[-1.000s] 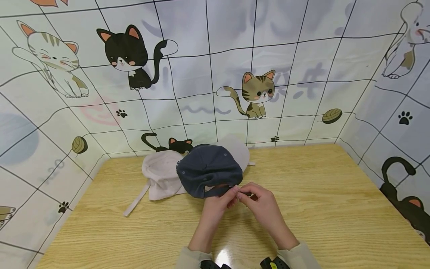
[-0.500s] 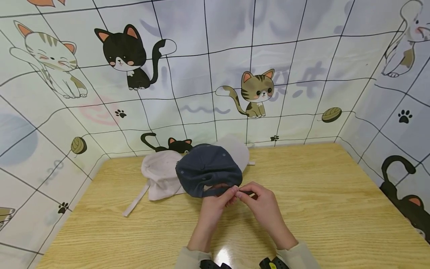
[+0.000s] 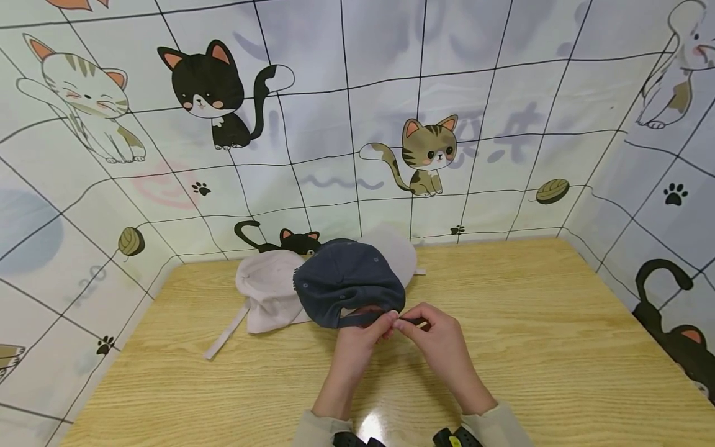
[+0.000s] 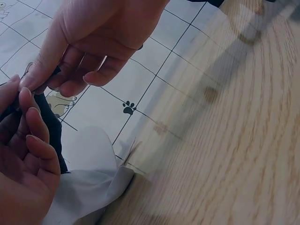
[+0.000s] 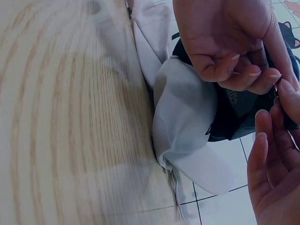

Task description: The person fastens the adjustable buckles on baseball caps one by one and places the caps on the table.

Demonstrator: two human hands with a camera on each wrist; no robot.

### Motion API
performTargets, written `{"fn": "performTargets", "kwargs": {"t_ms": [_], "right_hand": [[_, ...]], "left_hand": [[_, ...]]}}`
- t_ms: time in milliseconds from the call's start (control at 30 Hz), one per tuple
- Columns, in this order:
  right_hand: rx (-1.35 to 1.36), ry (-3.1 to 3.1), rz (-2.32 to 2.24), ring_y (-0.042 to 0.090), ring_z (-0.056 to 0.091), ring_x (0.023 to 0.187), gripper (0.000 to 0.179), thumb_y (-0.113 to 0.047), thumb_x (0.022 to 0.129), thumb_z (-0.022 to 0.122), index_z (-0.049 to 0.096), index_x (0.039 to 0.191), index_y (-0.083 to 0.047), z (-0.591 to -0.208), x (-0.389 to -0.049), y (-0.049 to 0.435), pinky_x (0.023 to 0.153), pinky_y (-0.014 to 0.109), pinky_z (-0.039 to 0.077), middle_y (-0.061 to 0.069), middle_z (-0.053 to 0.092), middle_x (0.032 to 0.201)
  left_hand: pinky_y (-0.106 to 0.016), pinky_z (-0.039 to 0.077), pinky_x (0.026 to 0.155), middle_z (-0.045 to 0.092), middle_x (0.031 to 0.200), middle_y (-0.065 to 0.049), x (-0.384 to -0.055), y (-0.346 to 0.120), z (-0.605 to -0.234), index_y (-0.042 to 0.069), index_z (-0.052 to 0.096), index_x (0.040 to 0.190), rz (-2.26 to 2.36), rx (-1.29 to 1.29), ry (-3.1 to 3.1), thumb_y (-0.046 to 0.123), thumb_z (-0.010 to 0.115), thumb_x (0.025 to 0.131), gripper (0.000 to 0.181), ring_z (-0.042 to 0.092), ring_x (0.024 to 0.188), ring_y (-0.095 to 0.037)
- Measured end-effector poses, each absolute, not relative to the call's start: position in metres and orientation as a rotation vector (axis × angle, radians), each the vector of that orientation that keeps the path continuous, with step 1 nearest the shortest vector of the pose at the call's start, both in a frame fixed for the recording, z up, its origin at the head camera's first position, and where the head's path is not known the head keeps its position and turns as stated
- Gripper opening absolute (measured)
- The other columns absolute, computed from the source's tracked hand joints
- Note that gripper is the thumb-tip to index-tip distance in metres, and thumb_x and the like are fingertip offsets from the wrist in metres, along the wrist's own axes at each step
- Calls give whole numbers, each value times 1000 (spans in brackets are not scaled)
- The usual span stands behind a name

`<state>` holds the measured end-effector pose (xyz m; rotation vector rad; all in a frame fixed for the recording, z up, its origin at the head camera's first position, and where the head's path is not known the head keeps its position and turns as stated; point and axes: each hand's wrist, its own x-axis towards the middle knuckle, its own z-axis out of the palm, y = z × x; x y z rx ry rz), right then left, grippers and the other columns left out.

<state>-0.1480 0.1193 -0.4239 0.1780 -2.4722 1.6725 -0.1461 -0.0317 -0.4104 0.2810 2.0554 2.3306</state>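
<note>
A navy baseball cap (image 3: pixel 346 273) is held up with its back opening toward me. Along that opening runs its dark adjuster strap (image 3: pixel 356 320). My left hand (image 3: pixel 357 344) pinches the strap at the right end of the opening, thumb on top. Right beside it, my right hand (image 3: pixel 441 335) pinches the strap's loose end between thumb and forefinger. The fingertips of both hands meet, which hides any buckle there. In the right wrist view the dark cap (image 5: pixel 234 112) shows pale lettering behind the fingers.
Behind the navy cap lie a pale pinkish hat (image 3: pixel 270 288) with a loose strap (image 3: pixel 228 332) and a pale cap (image 3: pixel 401 256), partly hidden. They rest on the wooden table (image 3: pixel 547 335). A cat-printed cloth (image 3: pixel 357 143) rises around the table's back and sides.
My right hand has shifted very slightly rightward, and a little more of the strap's loose end shows. Both hands keep their pinch; the pale hats lie still.
</note>
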Motion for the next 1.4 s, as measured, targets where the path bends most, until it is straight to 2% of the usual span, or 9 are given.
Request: {"fn": "performTargets", "kwargs": {"t_ms": [267, 433, 567, 700, 767, 1000, 1200, 1400], "right_hand": [[159, -2480, 1654, 15, 57, 70, 22, -47, 71, 68, 64, 76, -27, -424, -148, 120, 52, 27, 44, -11, 61, 79], [169, -2474, 1645, 12, 56, 69, 22, -47, 71, 68, 63, 76, -27, -422, -147, 120, 53, 27, 45, -11, 61, 77], [179, -2476, 1632, 9, 55, 69, 21, -47, 71, 68, 63, 75, -27, -423, -147, 120, 54, 27, 45, -12, 61, 77], [171, -2479, 1631, 9, 55, 70, 22, -47, 71, 68, 62, 75, -25, -423, -148, 120, 56, 27, 46, -11, 60, 77], [160, -2480, 1632, 10, 55, 70, 23, -47, 71, 68, 62, 75, -25, -423, -148, 121, 56, 27, 45, -10, 60, 77], [139, -2493, 1639, 9, 55, 72, 26, -49, 71, 67, 62, 76, -24, -423, -149, 123, 60, 27, 46, -9, 60, 78], [146, -2494, 1707, 13, 55, 69, 25, -49, 72, 67, 63, 78, -25, -422, -149, 124, 54, 28, 44, -6, 60, 76], [147, -2484, 1731, 15, 55, 66, 23, -50, 75, 63, 64, 82, -28, -421, -148, 124, 53, 29, 43, -3, 60, 73]], "left_hand": [[-29, 41, 57, 50, 69, -1, -153, -29, -425, 3, 60, 83, 2351, 350, 2102, 20, 63, 84, 18, 46, 62, -15], [-29, 38, 55, 45, 67, -2, -157, -29, -434, 7, 60, 85, 2346, 345, 2154, 26, 63, 84, 19, 41, 59, -15], [-29, 43, 64, 54, 77, -3, -157, -28, -435, 7, 61, 93, 2373, 346, 2113, 24, 63, 84, 20, 48, 69, -14], [-36, 44, 71, 59, 85, -6, -157, -27, -435, 7, 62, 95, 2389, 326, 2087, 25, 64, 83, 21, 50, 75, -15], [-37, 44, 70, 58, 83, -6, -156, -25, -435, 6, 62, 94, 2403, 320, 2076, 24, 64, 83, 21, 49, 73, -15], [-26, 37, 57, 47, 71, -3, -156, -24, -434, 5, 61, 88, 2410, 317, 2092, 25, 64, 83, 21, 41, 63, -15], [-27, 36, 55, 44, 67, -2, -157, -28, -433, 5, 62, 86, 2355, 347, 2131, 26, 64, 83, 21, 39, 60, -14], [-31, 34, 48, 38, 57, -3, -157, -33, -431, 3, 49, 71, 2341, 433, 2132, 21, 59, 87, 26, 36, 50, -16]]}}
